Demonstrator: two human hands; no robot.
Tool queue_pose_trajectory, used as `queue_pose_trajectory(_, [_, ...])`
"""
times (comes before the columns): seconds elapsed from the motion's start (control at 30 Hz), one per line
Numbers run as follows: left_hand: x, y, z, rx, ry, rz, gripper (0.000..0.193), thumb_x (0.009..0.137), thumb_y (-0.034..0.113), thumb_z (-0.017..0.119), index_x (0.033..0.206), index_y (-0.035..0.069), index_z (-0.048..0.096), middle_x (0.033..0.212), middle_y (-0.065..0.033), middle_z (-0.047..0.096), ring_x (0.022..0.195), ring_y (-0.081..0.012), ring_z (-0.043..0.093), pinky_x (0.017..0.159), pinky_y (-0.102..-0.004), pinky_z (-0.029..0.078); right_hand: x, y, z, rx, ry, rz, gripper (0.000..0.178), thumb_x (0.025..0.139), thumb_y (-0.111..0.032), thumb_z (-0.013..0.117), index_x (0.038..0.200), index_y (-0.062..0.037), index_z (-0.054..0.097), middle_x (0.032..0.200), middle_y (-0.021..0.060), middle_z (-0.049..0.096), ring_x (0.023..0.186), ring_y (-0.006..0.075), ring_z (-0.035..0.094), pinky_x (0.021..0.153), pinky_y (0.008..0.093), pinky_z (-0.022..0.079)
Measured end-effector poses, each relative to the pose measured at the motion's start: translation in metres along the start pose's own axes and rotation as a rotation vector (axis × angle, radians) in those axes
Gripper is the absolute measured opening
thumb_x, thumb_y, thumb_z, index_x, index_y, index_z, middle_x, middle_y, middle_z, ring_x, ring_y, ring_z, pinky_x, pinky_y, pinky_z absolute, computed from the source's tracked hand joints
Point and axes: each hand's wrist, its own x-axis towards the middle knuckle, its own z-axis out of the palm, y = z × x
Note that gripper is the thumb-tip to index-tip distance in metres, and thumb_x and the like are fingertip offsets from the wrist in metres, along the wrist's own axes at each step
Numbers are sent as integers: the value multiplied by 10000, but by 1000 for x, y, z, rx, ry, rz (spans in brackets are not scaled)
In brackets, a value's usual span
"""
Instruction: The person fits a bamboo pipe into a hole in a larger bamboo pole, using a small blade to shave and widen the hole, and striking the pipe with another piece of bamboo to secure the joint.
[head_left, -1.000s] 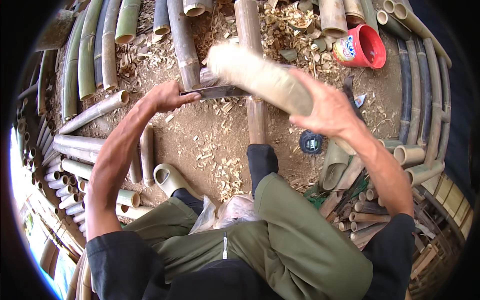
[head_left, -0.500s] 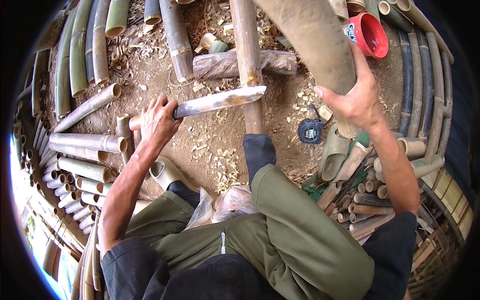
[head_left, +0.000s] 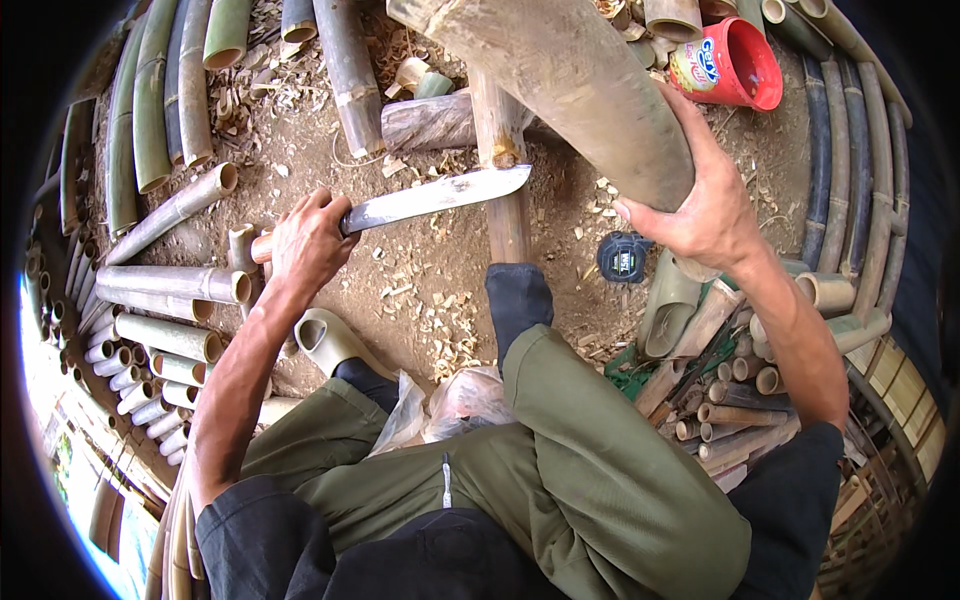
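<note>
My left hand [head_left: 312, 240] is closed round the wooden handle of a machete [head_left: 440, 198]. Its broad blade points right, with the tip over a wooden pole [head_left: 508, 225]. My right hand [head_left: 710, 215] grips the near end of a thick, dusty brown piece of bamboo [head_left: 590, 100], thumb on its near side and the fingers partly hidden behind it. This piece slants up to the far left, passing over the pole and a crosswise log [head_left: 430, 122]. My dark-socked foot [head_left: 518, 305] rests at the pole's near end.
A black tape measure [head_left: 625, 257] lies on the ground right of the pole. Beyond it stands a red bucket [head_left: 750, 65]. Cut bamboo [head_left: 175, 285] is stacked at left, with more bamboo pieces [head_left: 740, 415] at right. A plastic bag [head_left: 465, 405] sits between my legs, near a clog [head_left: 330, 345].
My right hand has brought the thick bamboo piece left and nearer, so that it now crosses over the pole. The machete has shifted only slightly.
</note>
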Motion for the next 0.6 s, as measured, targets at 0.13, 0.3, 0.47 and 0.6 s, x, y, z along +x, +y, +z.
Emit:
queue_pose_trajectory(0.13, [1,-5,-1,2,2,29,208,792,198,733,931,74,639,911,-113,596,912,-314,623,804,-463,501,-5,-5,10,-104,-44,-112,961,645,-181,839,1455,-5,354,1313,213,560,1177,329,598,1023,400,468])
queue_pose_trajectory(0.3, [13,-11,4,21,-70,7,146,784,90,660,909,18,635,909,-184,637,890,-357,641,808,-466,513,-14,10,32,-279,-192,-636,863,584,-255,858,1351,-57,515,1178,157,615,974,324,667,831,426,587])
queue_pose_trajectory(0.47, [29,-11,4,97,-27,22,130,785,61,630,900,7,659,907,-185,656,878,-366,662,783,-472,535,23,42,27,-905,-357,-599,832,542,-239,858,1305,-147,539,984,66,581,786,243,605,705,343,542])
queue_pose_trajectory(0.6, [27,-14,12,110,1,8,125,781,58,657,883,-8,629,926,-179,650,893,-363,641,810,-472,512,-2,18,44,-662,-265,-731,714,683,-211,785,1337,-100,522,945,91,580,727,213,596,574,341,546])
